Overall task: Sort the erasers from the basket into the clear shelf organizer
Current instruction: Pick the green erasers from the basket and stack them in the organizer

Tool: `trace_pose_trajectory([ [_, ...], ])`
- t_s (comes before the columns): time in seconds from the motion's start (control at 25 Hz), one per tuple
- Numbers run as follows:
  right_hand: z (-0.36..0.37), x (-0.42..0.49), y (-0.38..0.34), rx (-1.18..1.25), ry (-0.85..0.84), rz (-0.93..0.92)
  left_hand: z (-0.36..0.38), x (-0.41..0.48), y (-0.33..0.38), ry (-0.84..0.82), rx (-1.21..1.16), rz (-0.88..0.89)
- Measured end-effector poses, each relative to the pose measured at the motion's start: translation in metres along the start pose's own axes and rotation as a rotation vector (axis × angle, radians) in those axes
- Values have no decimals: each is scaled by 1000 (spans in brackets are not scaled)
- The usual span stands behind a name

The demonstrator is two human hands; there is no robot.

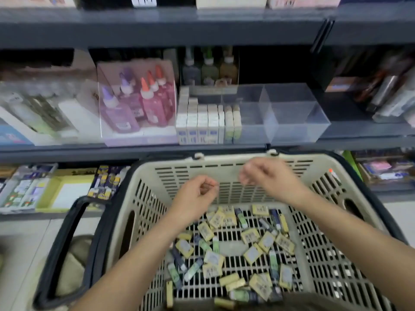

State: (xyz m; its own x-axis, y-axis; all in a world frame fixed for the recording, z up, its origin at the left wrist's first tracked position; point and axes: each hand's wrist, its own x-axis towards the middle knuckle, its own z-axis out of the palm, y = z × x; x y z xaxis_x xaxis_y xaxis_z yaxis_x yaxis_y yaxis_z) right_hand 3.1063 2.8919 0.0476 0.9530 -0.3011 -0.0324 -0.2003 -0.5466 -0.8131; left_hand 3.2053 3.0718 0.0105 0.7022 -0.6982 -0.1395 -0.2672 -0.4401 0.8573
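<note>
**SORT STATUS: PARTLY DONE**

The organizer (292,113), on the shelf (350,131) beyond the basket (233,163), holds eraser rows in its left compartments; the rest stand bare. Many erasers (251,235) lie on the basket floor. Left hand (197,191) and right hand (267,176) hang above the basket, fingers (207,187) curled narrow. Whether they hold anything cannot be told. The loose erasers lie below, apart from the fingers.

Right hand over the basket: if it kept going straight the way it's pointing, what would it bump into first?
Likely the far wall of the basket, just beyond the right hand. If the hand is above the rim, the rows of erasers in the clear organizer come next; depth is unclear.
</note>
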Motion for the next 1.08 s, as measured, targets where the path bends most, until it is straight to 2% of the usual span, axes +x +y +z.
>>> trace_pose_trajectory([
  [0.12,54,-23,42,-293,-340,108,19,2,-43,-4,94,-265],
  [0.2,86,-26,60,-334,-449,159,26,-4,-74,-9,106,-420],
  [0.28,112,-26,69,-329,-470,172,30,-12,-99,-19,164,-484],
  [0.4,144,-30,72,-440,-449,165,27,-19,-112,-27,276,-468],
  [0.52,159,-41,75,-480,-411,215,29,-23,-111,-66,273,-435],
  [0.6,164,-44,76,-469,-393,254,37,-29,-108,-194,375,-397],
  [0.72,167,-42,76,-478,-417,282,48,-37,-108,-382,733,-201],
  [0.84,157,-39,83,-345,-462,335,51,-37,-114,-481,857,-129],
  [1.0,139,-45,94,-394,-482,395,57,-40,-111,-484,985,-43],
  [1.08,136,-46,98,-408,-485,411,60,-41,-108,-456,948,-34],
])
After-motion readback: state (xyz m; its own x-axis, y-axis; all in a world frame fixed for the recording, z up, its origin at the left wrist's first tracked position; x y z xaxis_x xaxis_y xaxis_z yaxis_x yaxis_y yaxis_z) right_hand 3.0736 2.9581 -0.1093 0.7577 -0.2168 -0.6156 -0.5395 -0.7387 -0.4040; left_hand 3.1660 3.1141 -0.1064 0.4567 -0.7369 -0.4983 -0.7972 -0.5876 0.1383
